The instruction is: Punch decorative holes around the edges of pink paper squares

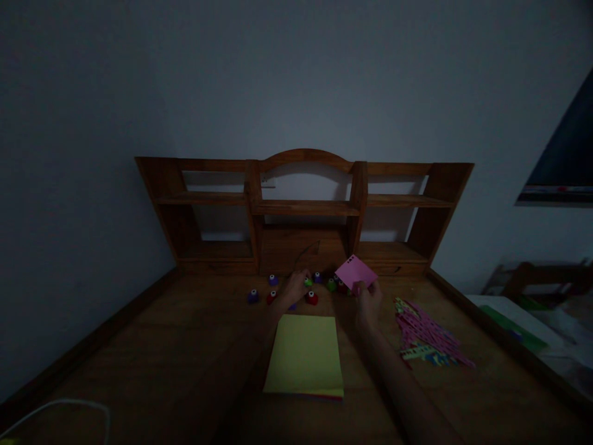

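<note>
My right hand [367, 303] is closed on a square of pink paper [356, 272], pinched at its lower edge and tilted up. Small dark marks show near the paper's upper corner. My left hand [296, 287] has its fingers at a small green piece with a white round top [308, 282] and seems to grip it; the dim light blurs the fingertips. Similar pieces stand around: purple ones [252, 296], a red one [312, 298], and others partly behind the pink paper. Between my forearms lies a stack of paper [304, 355], yellow on top.
A pile of pink, yellow and blue strips [428, 334] lies to the right on the wooden desk [185, 352]. A wooden shelf unit [306, 209] stands along the back. A white cable [74, 402] curves at the lower left. Beyond the right edge is a chair [532, 278].
</note>
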The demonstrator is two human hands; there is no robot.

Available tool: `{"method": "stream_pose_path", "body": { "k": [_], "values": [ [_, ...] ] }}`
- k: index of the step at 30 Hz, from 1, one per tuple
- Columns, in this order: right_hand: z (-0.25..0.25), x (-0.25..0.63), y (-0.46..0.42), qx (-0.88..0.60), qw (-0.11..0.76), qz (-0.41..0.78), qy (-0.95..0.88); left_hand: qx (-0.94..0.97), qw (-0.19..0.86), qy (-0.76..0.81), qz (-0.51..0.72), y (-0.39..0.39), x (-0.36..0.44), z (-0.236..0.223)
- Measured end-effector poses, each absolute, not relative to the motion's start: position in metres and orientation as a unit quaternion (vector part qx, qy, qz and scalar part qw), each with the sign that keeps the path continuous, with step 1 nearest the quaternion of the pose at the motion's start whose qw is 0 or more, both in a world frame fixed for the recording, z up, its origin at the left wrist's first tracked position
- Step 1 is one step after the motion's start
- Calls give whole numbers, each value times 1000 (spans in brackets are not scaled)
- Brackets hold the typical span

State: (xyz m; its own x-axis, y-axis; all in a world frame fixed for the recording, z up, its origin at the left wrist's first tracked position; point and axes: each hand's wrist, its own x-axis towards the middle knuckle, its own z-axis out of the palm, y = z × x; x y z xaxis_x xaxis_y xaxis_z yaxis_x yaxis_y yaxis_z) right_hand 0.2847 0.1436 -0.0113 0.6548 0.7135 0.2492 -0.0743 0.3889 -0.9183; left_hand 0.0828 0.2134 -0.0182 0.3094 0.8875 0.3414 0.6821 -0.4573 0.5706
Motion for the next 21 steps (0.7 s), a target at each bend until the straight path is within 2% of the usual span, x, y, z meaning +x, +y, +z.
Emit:
{"method": "stream_pose_path", "body": {
  "k": [11,21],
  "values": [
    [-10,286,142,-487,767,254,-333,784,210,470,348,215,80,-22],
    [-14,285,145,-478,772,252,-335,803,164,445,360,212,84,-24]
  ]
}}
